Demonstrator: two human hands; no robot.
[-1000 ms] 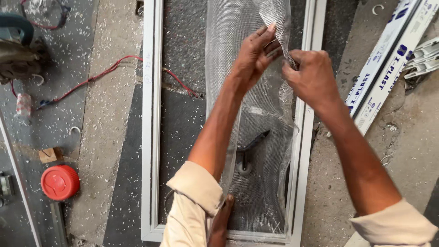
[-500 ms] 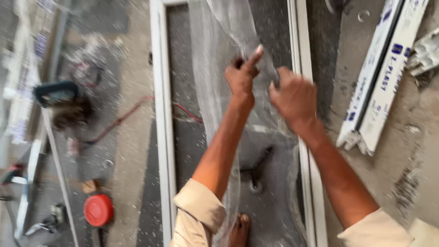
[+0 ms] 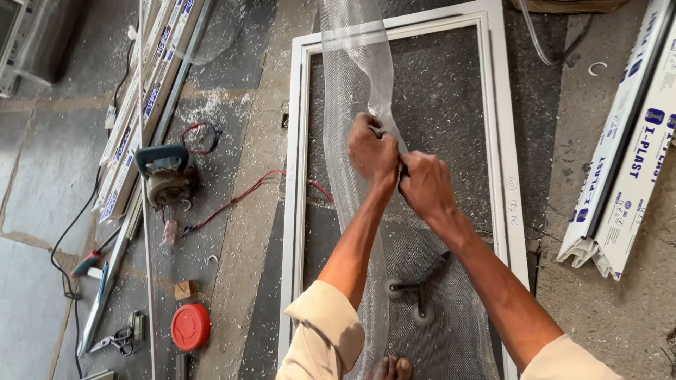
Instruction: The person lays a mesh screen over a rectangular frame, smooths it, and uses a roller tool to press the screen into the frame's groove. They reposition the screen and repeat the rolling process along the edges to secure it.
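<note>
Far left on the dusty floor (image 3: pixel 42 176), white wrapped profile strips (image 3: pixel 134 119) lay lengthwise, with a circular saw (image 3: pixel 165 176) and its red cable (image 3: pixel 239 200) beside them. Nearer the bottom edge sat a round red disc (image 3: pixel 190 326) and a pair of pliers (image 3: pixel 116 339). A white frame (image 3: pixel 296 211) lay flat mid-floor. Above it, the left hand (image 3: pixel 372 150) and right hand (image 3: pixel 424 184) were pressed together, both fists closed and gripping a long strip of grey mesh (image 3: pixel 355 63), which ran from the frame's top edge down toward a bare foot (image 3: pixel 391 367). A roller tool (image 3: pixel 420 288) rested inside the frame. More wrapped profiles (image 3: pixel 627 162) lay right.
</note>
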